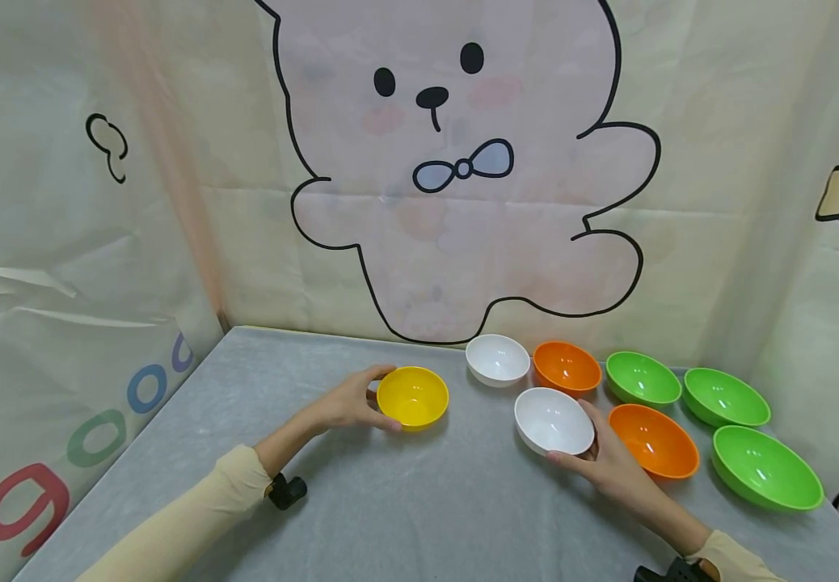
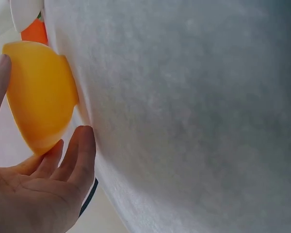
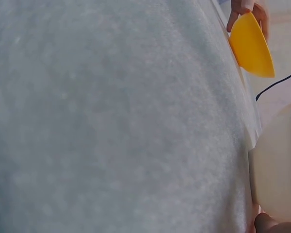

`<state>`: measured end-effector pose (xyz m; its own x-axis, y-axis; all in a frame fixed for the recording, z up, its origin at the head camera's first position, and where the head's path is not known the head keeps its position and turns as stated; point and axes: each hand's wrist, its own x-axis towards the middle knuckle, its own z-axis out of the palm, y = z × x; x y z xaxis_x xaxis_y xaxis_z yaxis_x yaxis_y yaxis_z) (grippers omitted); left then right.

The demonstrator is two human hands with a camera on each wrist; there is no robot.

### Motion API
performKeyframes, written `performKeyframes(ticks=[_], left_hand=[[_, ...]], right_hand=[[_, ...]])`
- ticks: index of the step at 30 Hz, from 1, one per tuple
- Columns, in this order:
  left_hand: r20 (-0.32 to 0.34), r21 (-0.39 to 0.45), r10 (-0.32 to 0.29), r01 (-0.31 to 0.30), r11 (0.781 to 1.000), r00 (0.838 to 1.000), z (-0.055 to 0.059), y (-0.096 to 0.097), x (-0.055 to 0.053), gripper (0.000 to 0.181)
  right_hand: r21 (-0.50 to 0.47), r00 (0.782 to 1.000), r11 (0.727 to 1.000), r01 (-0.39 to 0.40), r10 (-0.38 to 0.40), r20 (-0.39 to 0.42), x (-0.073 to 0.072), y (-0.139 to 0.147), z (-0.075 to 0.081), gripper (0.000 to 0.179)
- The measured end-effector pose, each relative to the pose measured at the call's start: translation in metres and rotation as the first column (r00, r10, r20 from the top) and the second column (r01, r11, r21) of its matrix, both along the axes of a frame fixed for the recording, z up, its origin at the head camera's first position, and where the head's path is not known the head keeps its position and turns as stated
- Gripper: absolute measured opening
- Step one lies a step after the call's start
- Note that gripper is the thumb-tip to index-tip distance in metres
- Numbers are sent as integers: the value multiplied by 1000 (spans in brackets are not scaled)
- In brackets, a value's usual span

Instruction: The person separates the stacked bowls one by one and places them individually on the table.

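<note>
A yellow bowl (image 1: 412,396) stands upright on the cloth-covered table, left of the other bowls. My left hand (image 1: 352,402) holds it from the left, thumb at the near side and fingers round the far side. In the left wrist view the thumb lies on the rim of the yellow bowl (image 2: 41,97). To the right, my right hand (image 1: 612,461) grips the nearer white bowl (image 1: 552,420) by its right side, with the thumb at the front. Only part of that white bowl (image 3: 279,165) shows in the right wrist view.
Behind stands another white bowl (image 1: 497,360), beside an orange bowl (image 1: 567,368). A second orange bowl (image 1: 654,440) sits just right of my right hand. Green bowls (image 1: 767,469) fill the table's right end. A curtain (image 1: 245,267) with cartoon prints hangs along the back edge.
</note>
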<state>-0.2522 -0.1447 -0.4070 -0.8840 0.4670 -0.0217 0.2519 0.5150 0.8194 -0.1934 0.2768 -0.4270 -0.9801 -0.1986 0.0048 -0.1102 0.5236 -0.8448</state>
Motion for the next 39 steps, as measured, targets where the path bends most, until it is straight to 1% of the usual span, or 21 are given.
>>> performKeyframes(ticks=[4, 7, 12, 18, 25, 31, 39], left_hand=[[-21, -18, 23, -24, 1000, 999, -1, 2, -1, 98], [-33, -24, 29, -29, 999, 999, -2, 2, -2, 98], [-43, 2, 28, -28, 1000, 999, -1, 2, -1, 97], [-43, 17, 35, -34, 999, 998, 2, 2, -1, 96], [-37, 41, 14, -12, 999, 999, 3, 5, 0, 95], [-31, 44, 19, -17, 999, 999, 4, 10, -1, 95], [-47, 56, -23, 25, 998, 999, 7, 21, -3, 93]], right_hand=[[-3, 1000, 1000, 0, 0, -3, 1, 0, 0, 104], [-7, 1000, 1000, 2, -2, -1, 1, 0, 0, 103], [-8, 1000, 1000, 5, -5, 5, 1, 1, -1, 103], [-6, 1000, 1000, 0, 0, -16, 1, 1, -2, 103], [-19, 1000, 1000, -9, 9, -8, 1, 1, -1, 103], [-16, 1000, 1000, -10, 10, 9, 1, 0, 0, 105], [-27, 1000, 1000, -9, 10, 10, 1, 0, 1, 104]])
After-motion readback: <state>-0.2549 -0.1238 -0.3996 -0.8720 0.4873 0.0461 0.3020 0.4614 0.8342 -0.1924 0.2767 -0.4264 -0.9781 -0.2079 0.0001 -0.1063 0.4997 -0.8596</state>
